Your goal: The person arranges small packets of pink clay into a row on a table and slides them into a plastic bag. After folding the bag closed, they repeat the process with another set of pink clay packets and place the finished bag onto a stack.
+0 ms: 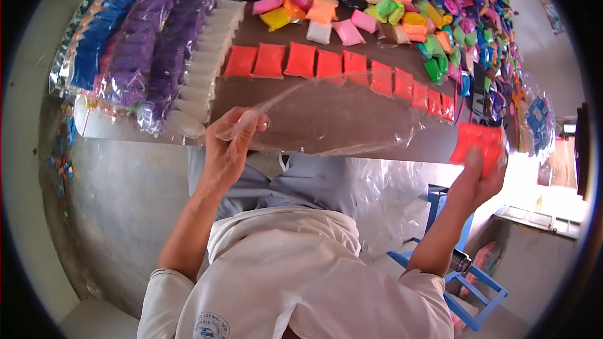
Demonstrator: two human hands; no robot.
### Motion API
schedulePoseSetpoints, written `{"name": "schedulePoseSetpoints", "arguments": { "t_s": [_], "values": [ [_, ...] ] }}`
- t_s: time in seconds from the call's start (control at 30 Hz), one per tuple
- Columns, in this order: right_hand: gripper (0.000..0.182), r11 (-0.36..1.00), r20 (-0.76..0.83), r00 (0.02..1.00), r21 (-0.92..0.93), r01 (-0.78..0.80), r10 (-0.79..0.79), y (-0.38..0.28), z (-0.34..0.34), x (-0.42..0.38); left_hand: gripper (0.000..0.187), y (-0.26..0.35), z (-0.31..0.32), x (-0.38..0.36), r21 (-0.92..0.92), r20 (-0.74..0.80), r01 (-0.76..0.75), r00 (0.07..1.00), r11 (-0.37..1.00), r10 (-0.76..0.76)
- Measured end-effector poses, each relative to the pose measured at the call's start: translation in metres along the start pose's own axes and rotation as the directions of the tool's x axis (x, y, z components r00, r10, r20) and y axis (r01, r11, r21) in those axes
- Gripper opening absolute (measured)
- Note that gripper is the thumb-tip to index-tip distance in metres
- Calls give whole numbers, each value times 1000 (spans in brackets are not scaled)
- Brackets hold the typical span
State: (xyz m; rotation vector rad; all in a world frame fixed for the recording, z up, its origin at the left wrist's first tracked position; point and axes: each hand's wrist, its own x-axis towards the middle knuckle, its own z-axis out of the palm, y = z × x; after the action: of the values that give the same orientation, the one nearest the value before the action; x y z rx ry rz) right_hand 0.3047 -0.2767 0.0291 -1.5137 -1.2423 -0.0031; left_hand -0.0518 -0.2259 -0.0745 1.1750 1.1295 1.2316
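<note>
My left hand (pixel 233 141) is closed with fingers pinched on one end of a long clear plastic bag (pixel 339 127). The bag stretches across the table's front edge to my right hand (pixel 480 179). In that hand, thumb on top, is a red packet (pixel 475 138), with the bag's far end beside it; whether the packet lies inside the film I cannot tell. Beyond the bag, a row of flat red packets (pixel 270 60) lies on the brown table (pixel 264 97), the right-hand ones partly seen through the film.
Strips of purple packets (pixel 141 37), blue packets (pixel 113 25) and white packets (pixel 210 56) lie on the table's left. A heap of mixed coloured packets (pixel 383 0) covers its back and right. A blue stool (pixel 477 295) stands low right, near clear plastic sheeting (pixel 389 204).
</note>
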Motion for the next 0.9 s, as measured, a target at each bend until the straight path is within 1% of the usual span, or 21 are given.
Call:
{"name": "schedulePoseSetpoints", "arguments": {
  "t_s": [0.03,0.07,0.1,0.17,0.23,0.27,0.33,0.4,0.43,0.47,0.5,0.57,0.6,0.63,0.67,0.7,0.73,0.8,0.83,0.87,0.9],
  "values": [
    [50,992,45,998,119,49,-54,-17,1,-17,38,-2,5,3,95,41,-22,999,995,18],
    [51,952,135,978,281,118,-161,-29,7,-28,40,-3,9,5,187,83,-48,996,981,33],
    [49,907,207,891,213,363,-405,-39,21,-32,36,-2,17,7,156,80,-54,996,986,42],
    [41,959,364,896,217,182,-253,-79,52,-36,37,1,29,10,150,80,-87,994,985,75],
    [41,979,386,901,127,160,-198,-73,84,-40,38,2,40,10,146,73,-115,992,983,105],
    [41,979,384,902,129,160,-198,-70,96,-44,40,0,44,9,133,64,-104,993,986,96],
    [42,992,407,913,-94,82,-36,-64,115,-53,41,-4,50,6,129,54,-91,995,988,84],
    [43,993,378,924,-65,94,-62,-57,128,-65,43,-9,54,2,159,50,-28,999,987,21],
    [45,989,375,926,-118,94,-43,-58,133,-71,43,-14,57,4,190,48,-148,989,971,142],
    [48,981,369,929,-171,96,-26,-58,137,-75,43,-15,58,3,192,48,-146,989,970,139],
    [48,981,369,929,-171,95,-26,-56,141,-79,43,-13,60,4,190,36,-132,991,973,128],
    [61,972,470,883,-199,125,-18,-52,146,-85,43,-11,61,4,187,25,-115,993,976,112],
    [61,972,471,882,-198,123,-16,-51,146,-86,41,-9,60,4,176,10,-46,999,983,45],
    [67,983,570,820,-113,143,-54,-50,144,-87,39,-9,59,4,165,-2,22,1000,986,-22],
    [74,988,655,749,-25,154,-100,-50,142,-88,39,-9,58,5,168,-1,21,1000,986,-21],
    [81,997,778,627,-68,40,28,-57,135,-84,38,-11,57,6,206,6,-48,999,977,47],
    [81,997,777,629,-69,39,30,-55,134,-83,36,-12,57,6,240,17,-114,993,964,113],
    [74,997,788,614,16,73,-57,-51,133,-81,35,-13,57,5,252,26,-122,993,960,119],
    [74,997,787,614,16,73,-58,-50,133,-79,34,-13,57,5,265,31,-129,992,956,126],
    [68,999,813,583,-39,35,12,-50,134,-76,34,-16,55,6,266,31,-130,992,955,126],
    [61,995,834,546,-95,-3,81,-50,134,-75,36,-20,54,7,306,61,-186,983,934,175]
  ]
}}
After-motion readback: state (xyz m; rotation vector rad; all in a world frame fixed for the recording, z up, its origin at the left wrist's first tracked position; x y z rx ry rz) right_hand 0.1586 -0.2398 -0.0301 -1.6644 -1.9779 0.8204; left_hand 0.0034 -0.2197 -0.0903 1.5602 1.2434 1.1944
